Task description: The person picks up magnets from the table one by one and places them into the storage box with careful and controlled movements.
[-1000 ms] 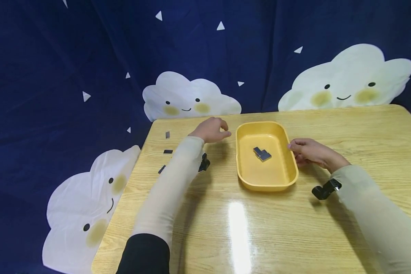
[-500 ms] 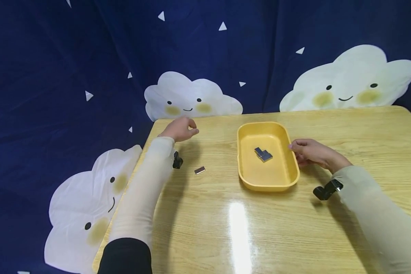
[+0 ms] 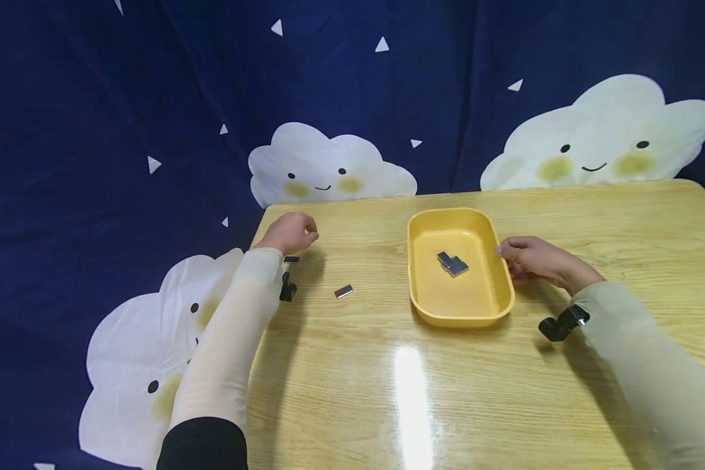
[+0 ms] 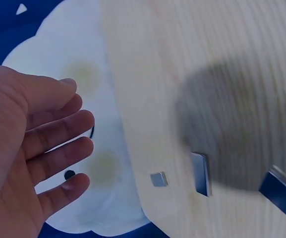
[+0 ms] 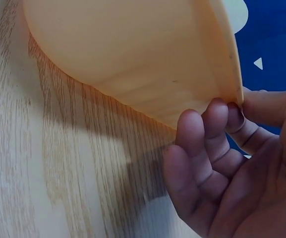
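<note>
My left hand [image 3: 288, 234] hovers over the far left part of the table, fingers loosely bent, with nothing between thumb and fingers in the left wrist view. Three metallic pieces lie near it there: a small square-looking piece [image 4: 158, 179], a flat rectangular piece [image 4: 200, 174] and another rectangular piece [image 4: 283, 193]. At the right side of a yellow plastic tray [image 3: 461, 322], my right hand [image 3: 543, 264] pinches the rim, thumb on top and fingertips against the outer wall [image 5: 147, 84]. Several dark, shiny rectangular pieces [image 3: 455, 266] lie together inside the tray.
The wooden table [image 3: 352, 378] ends at its left edge close to my left hand. Behind it hangs a dark blue curtain [image 3: 341, 65] with white clouds. A black wrist camera [image 3: 564, 323] sits below my right wrist.
My left hand has moved left from beside the tray to the table's far left, uncovering a metallic piece on the table. My right hand stays on the tray's rim.
</note>
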`<state>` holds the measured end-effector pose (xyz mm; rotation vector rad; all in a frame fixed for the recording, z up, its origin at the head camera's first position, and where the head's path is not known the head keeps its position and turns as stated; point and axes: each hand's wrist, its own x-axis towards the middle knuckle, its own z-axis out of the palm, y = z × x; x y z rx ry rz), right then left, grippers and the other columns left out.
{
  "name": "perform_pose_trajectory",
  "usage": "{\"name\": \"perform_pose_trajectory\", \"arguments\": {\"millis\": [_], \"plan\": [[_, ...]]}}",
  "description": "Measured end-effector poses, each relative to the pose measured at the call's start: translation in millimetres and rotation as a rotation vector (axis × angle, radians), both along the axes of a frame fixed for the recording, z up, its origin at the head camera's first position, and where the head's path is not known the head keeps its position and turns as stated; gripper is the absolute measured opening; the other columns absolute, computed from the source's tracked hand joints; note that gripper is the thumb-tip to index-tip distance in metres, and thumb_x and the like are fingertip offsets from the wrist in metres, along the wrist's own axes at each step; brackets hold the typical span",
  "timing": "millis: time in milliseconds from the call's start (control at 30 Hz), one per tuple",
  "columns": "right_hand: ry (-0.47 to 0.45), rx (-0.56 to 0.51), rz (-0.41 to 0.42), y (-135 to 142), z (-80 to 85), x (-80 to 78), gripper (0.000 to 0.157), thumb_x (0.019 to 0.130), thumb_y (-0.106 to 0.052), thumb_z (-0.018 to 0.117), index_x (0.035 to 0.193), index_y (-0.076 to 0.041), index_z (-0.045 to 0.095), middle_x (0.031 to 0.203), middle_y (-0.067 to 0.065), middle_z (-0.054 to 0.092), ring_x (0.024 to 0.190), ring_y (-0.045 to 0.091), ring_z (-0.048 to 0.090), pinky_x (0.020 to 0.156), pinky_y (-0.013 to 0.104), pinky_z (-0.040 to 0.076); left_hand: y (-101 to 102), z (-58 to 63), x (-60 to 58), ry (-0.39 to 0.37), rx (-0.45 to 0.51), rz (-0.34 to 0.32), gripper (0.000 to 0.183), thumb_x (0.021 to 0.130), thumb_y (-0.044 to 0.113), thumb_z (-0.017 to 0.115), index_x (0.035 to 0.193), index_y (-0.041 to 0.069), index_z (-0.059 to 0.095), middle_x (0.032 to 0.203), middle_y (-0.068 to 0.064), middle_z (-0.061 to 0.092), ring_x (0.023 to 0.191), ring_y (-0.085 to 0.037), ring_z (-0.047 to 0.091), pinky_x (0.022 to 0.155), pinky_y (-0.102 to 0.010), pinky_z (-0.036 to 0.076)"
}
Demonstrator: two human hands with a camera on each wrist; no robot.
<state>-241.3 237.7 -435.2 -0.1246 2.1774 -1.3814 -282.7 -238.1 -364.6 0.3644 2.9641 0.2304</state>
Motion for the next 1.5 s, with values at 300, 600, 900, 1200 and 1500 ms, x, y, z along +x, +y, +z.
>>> {"name": "perform_pose_trajectory", "arguments": {"millis": [300, 600, 900, 1200, 1500], "plan": [[-0.006, 0.000, 0.005, 2, -2.3, 0.0, 0.026, 0.106, -0.031, 0.044, 0.098, -0.008, 0.051, 0.079, -0.001, 0.051, 0.074, 0.010, 0.062, 0.070, 0.032, 0.058, 1, -27.3, 11.6, -0.123, -0.086, -0.089, 0.022, 0.096, 0.021, 0.059, 0.079, 0.010, 0.067, 0.070, -0.001, 0.056, 0.061, -0.015, 0.046, 0.063, -0.030, 0.041], [-0.014, 0.001, 0.009, 4, -2.9, -1.3, 0.025, 0.106, -0.030, 0.042, 0.099, -0.008, 0.051, 0.078, -0.002, 0.052, 0.073, 0.010, 0.061, 0.071, 0.032, 0.058, 21, -47.8, 32.2, -0.188, -0.120, -0.176, 0.016, 0.089, 0.024, 0.066, 0.076, 0.015, 0.064, 0.075, 0.002, 0.060, 0.066, -0.013, 0.049, 0.061, -0.028, 0.039], [-0.010, -0.001, 0.018, 2, -2.2, -0.4, 0.024, 0.106, -0.031, 0.044, 0.097, -0.010, 0.051, 0.077, -0.001, 0.051, 0.074, 0.010, 0.063, 0.070, 0.032, 0.058, 39, -59.1, 42.5, -0.186, -0.126, -0.215, 0.039, 0.085, 0.030, 0.074, 0.059, 0.022, 0.047, 0.061, 0.008, 0.039, 0.057, -0.010, 0.033, 0.055, -0.025, 0.028], [0.000, 0.006, 0.019, 1, 2.0, -0.2, 0.025, 0.106, -0.031, 0.044, 0.097, -0.009, 0.051, 0.078, -0.001, 0.050, 0.073, 0.009, 0.061, 0.070, 0.031, 0.057, 46, -63.3, 45.5, -0.206, -0.130, -0.175, 0.047, 0.089, 0.024, 0.072, 0.051, 0.022, 0.043, 0.052, 0.008, 0.037, 0.053, -0.010, 0.027, 0.053, -0.025, 0.027], [-0.011, -0.017, 0.004, 0, 1.5, 0.3, 0.024, 0.106, -0.029, 0.042, 0.099, -0.007, 0.051, 0.076, -0.001, 0.049, 0.072, 0.010, 0.062, 0.069, 0.031, 0.057, 52, -60.1, 42.3, -0.242, -0.201, -0.170, 0.049, 0.089, 0.023, 0.070, 0.049, 0.021, 0.042, 0.049, 0.009, 0.036, 0.049, -0.009, 0.028, 0.051, -0.024, 0.027]]}}
